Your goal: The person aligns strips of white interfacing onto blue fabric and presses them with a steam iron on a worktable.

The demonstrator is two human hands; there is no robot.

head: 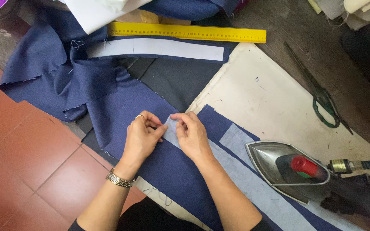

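Both hands, left hand (141,136) and right hand (192,134), pinch the end of the pale strip (253,179) lying on the navy cloth (168,167), which could skew if tugged unevenly

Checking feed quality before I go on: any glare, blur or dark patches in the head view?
Head view: sharp and evenly lit at both hands, left and right; bright glare on the iron soleplate; top right corner dark, scissors dim against it.
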